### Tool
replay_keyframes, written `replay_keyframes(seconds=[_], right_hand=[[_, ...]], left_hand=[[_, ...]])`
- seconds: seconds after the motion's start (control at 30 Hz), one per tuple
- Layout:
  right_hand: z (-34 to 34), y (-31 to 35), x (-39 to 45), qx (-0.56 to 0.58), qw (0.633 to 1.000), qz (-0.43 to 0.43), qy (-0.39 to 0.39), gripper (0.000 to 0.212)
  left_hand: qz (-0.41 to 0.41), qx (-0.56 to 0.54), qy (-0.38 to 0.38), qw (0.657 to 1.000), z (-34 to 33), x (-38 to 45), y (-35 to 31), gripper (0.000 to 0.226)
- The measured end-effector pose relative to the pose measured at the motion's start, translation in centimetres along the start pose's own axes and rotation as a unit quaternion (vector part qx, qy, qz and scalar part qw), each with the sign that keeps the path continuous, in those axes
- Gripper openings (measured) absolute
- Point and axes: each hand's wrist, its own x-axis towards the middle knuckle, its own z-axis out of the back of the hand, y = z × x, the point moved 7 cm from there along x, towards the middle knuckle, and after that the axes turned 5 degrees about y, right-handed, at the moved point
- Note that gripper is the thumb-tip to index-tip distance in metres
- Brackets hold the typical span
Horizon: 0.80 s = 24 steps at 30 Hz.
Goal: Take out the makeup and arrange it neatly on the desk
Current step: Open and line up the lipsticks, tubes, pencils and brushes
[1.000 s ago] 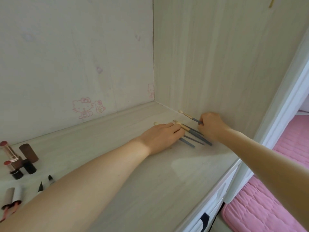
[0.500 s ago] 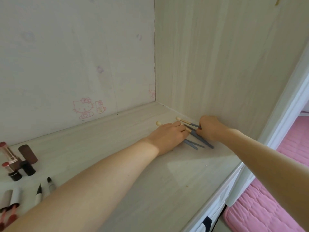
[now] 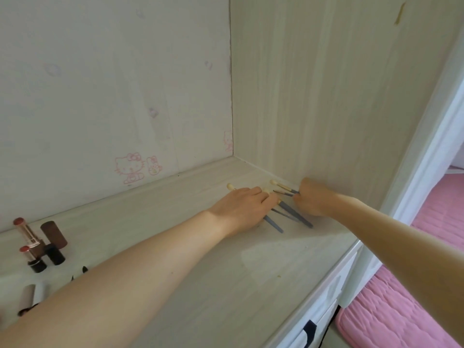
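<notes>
Several blue-handled makeup brushes (image 3: 295, 215) with pale tips lie on the light wooden desk (image 3: 226, 285) near its back right corner. My left hand (image 3: 241, 209) lies flat over some of them, fingers straight and pressing down. My right hand (image 3: 313, 200) pinches the handle end of one brush (image 3: 283, 187) close to the side panel. At the far left stand two open lipsticks (image 3: 27, 237) with their dark caps (image 3: 54, 234). Near the bottom left edge lie more lipstick parts (image 3: 26, 297), partly hidden by my left arm.
A wooden side panel (image 3: 326, 96) rises right behind the brushes. The back wall (image 3: 100, 96) bears pink cartoon stickers. White drawers (image 3: 324, 312) sit under the desk's front edge, and a pink mat (image 3: 401, 310) covers the floor at the right.
My right hand has brought its brush down from above the desk to lie beside the others. My left hand has stayed on the brushes.
</notes>
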Motion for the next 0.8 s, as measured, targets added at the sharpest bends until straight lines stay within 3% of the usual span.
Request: replay_keyframes(seconds=[0.17,0.27,0.37,0.5,0.67,0.8], right_hand=[[-1.6,1.1,-0.4,-0.027,0.998,0.008,0.048,0.055],[-1.9,1.7,-0.9,-0.079,0.996,0.024,0.035,0.048],[-2.1,2.4,-1.8,-0.104,0.993,0.041,0.039,0.035],[-2.4,3.5,-3.3,-0.117,0.99,0.048,0.066,0.034],[-1.8,5.0,-5.8,-0.093,0.993,0.044,0.054,0.027],[-0.5,6.7,-7.5,-0.034,0.998,0.05,0.014,0.03]], left_hand=[[-0.076,0.029,-0.121,0.989,0.3,-2.1,-0.5,0.007],[-0.081,0.019,-0.138,0.987,0.2,-3.5,-0.5,0.025],[-0.074,0.004,-0.145,0.987,1.0,-5.3,0.0,0.026],[-0.057,-0.001,-0.167,0.984,2.7,-8.0,0.9,0.027],[-0.03,0.025,-0.196,0.98,5.4,-11.7,1.4,0.027],[0.014,-0.025,-0.187,0.982,6.9,-14.8,2.4,0.022]])
